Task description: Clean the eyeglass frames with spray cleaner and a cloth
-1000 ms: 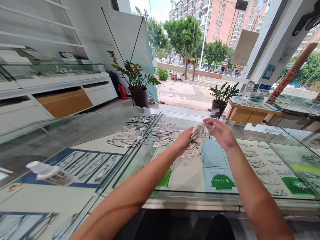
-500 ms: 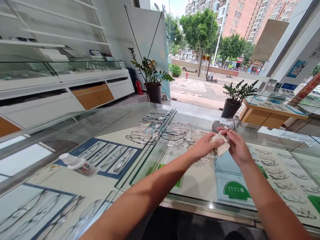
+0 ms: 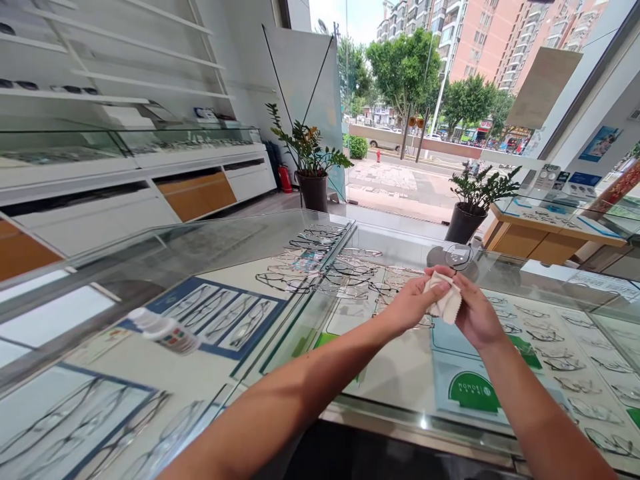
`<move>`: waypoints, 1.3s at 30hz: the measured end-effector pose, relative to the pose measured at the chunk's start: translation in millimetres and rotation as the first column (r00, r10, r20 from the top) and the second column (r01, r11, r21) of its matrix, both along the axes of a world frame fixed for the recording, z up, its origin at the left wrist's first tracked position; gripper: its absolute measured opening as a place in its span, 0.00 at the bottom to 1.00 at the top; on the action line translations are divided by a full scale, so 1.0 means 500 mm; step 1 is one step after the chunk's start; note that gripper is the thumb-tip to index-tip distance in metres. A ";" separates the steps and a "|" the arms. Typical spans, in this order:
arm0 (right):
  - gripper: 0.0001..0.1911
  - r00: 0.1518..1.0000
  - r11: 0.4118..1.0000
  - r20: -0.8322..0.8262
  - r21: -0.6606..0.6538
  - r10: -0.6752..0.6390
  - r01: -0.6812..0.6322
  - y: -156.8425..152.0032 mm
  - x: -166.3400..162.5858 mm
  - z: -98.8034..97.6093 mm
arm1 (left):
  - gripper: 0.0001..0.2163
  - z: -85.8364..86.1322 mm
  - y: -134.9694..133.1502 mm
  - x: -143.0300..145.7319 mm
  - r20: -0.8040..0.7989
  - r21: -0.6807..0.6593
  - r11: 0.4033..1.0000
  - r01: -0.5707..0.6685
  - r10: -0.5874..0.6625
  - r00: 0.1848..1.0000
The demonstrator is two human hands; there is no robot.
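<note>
**Both hands at a pair of eyeglasses (image 3: 459, 257) over the glass counter (image 3: 395, 363)**

The left hand (image 3: 416, 303) pinches a pale cloth (image 3: 445, 305), thumb laid across its folds. The right hand (image 3: 477, 312) meets it, fingers curled and closed on the eyeglasses, whose one visible round lens stands up beyond the fingertips. Cloth and fingers hide the rest, so exactly where they grip the frame is hard to tell. The eyeglasses are held up above the counter's far part. Loose spectacle frames (image 3: 350, 269) lie in a cluster left of the hands; farther left, a white bottle (image 3: 170, 333) stands near a blue-edged tray (image 3: 240, 353) of glasses.
</note>
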State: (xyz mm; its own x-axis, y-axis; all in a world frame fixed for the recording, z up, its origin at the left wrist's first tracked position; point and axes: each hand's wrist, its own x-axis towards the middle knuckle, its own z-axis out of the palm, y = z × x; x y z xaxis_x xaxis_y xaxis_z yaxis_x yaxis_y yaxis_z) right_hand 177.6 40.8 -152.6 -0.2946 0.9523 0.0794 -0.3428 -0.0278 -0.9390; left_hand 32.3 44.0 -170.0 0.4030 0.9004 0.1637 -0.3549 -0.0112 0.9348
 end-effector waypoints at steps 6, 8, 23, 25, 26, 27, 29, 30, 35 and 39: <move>0.15 1.000 1.000 -0.015 0.008 0.002 -0.002 0.002 0.004 0.001 | 0.34 0.000 0.010 -0.014 -0.125 0.143 0.989 -0.027 0.045 0.991; 0.14 0.999 0.999 -0.008 -0.010 -0.043 0.043 0.008 0.011 -0.001 | 0.34 0.007 0.012 -0.024 -0.167 0.179 0.984 0.008 0.022 0.986; 0.12 0.990 0.995 -0.106 -0.018 -0.095 0.093 0.001 -0.010 -0.002 | 0.27 0.007 0.000 -0.027 -0.163 0.255 0.961 -0.102 0.147 0.976; 0.11 0.991 0.996 -0.101 -0.018 -0.094 0.092 -0.004 -0.014 -0.001 | 0.27 0.006 0.000 -0.028 -0.174 0.274 0.953 -0.128 0.180 0.968; 0.11 0.991 0.996 -0.103 -0.027 -0.090 0.088 -0.005 -0.015 -0.001 | 0.27 0.007 0.000 -0.029 -0.189 0.282 0.950 -0.134 0.192 0.963; 0.11 0.991 0.996 -0.108 -0.040 -0.084 0.080 -0.005 -0.015 -0.001 | 0.27 0.007 0.000 -0.030 -0.207 0.292 0.946 -0.139 0.204 0.957; 0.11 0.990 0.996 -0.121 -0.062 -0.074 0.067 -0.003 -0.014 -0.003 | 0.28 0.010 0.000 -0.033 -0.236 0.315 0.939 -0.139 0.219 0.947; 0.10 0.989 0.996 -0.129 -0.066 -0.070 0.062 -0.001 -0.014 -0.004 | 0.28 0.011 0.001 -0.035 -0.248 0.326 0.936 -0.132 0.219 0.944; 0.10 0.989 0.997 -0.137 -0.072 -0.052 0.043 0.009 -0.006 -0.009 | 0.29 0.016 0.005 -0.048 -0.318 0.338 0.941 0.008 0.107 0.942; 0.11 0.984 0.991 -0.162 -0.127 -0.068 0.047 0.011 -0.003 -0.008 | 0.28 0.019 0.005 -0.055 -0.332 0.361 0.928 0.095 0.033 0.943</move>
